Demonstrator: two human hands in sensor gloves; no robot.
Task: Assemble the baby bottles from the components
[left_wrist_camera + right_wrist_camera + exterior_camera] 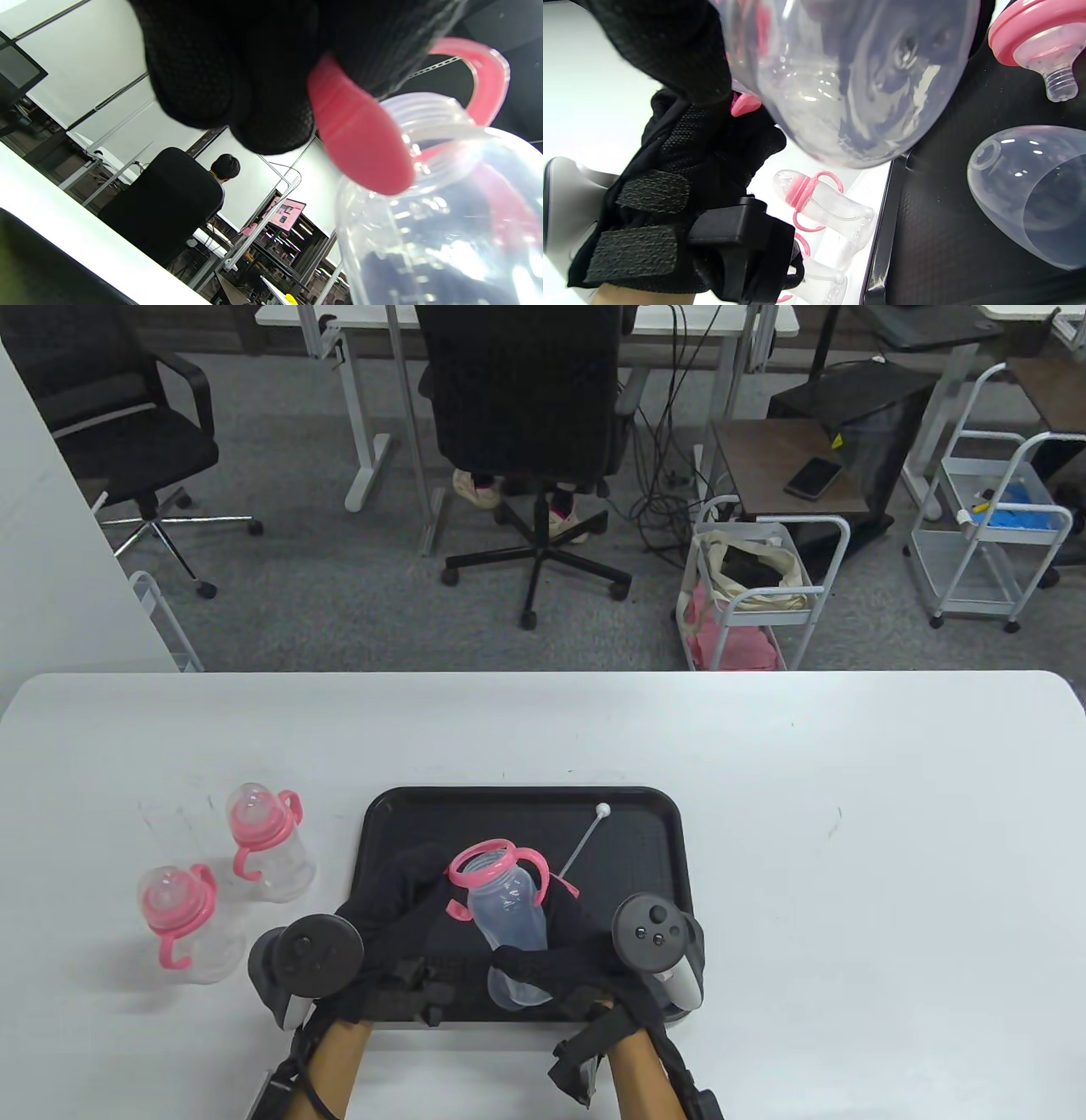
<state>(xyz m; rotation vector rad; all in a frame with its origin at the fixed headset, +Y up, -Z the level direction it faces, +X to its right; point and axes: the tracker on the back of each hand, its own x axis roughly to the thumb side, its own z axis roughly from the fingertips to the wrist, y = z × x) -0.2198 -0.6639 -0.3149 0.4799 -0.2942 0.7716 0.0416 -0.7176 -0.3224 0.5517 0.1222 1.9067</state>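
Both hands hold one clear bottle [509, 912] tilted above the black tray [662, 823]. A pink handle ring [484, 865] sits on its neck. My left hand [428, 895] grips the ring and neck; in the left wrist view its fingers [237, 63] press on the pink handle [360, 140] above the open bottle mouth [428, 114]. My right hand [543, 967] grips the bottle's base, which fills the right wrist view [848, 76]. A pink nipple collar [1039, 34] and a clear dome cap [1031, 190] lie on the tray [933, 237].
A thin straw with a white ball end [584, 840] lies on the tray's far right part. Two assembled bottles with pink tops [263, 840] [178, 920] stand on the white table [848, 857] left of the tray. The table's far edge is beyond.
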